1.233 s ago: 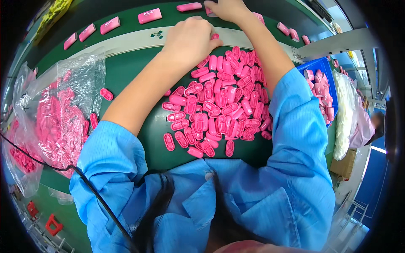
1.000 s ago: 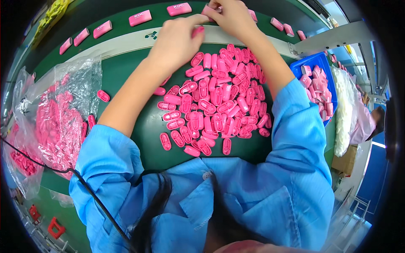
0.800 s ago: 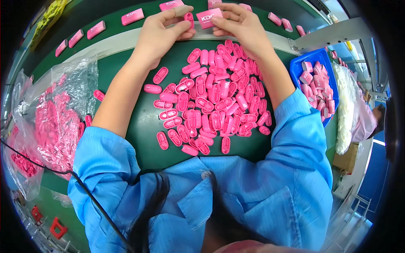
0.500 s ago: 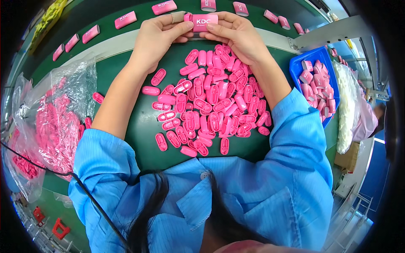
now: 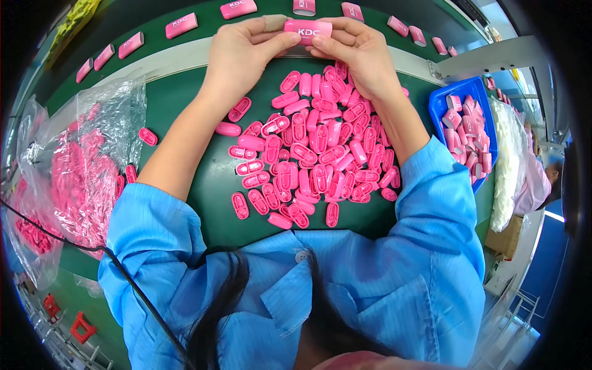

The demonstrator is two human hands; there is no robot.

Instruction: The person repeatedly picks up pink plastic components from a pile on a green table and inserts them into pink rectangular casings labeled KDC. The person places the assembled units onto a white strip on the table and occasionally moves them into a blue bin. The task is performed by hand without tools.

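While L hand (image 5: 240, 55) & R hand (image 5: 372, 61) pinch the pink case (image 5: 308, 28) btwn them, just past the pink oval pieces (image 5: 319, 139), it could slip, I reckon, if that edge pinch loosens.

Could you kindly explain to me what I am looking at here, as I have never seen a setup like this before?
There is no machine here: the grip is simply a person's two bare hands. The view comes from a wide fisheye camera on that person's head, looking down, so straight edges curve near the rim.

The left hand and right hand hold a printed pink cover between them, one at each end, thumbs toward the camera.

On the green table lies a pile of small oval pink shells, some hollow side up. At the left is a clear bag of jumbled pink pieces; at the right, a blue bin of printed pink pieces. More covers lie beyond the pale strip.
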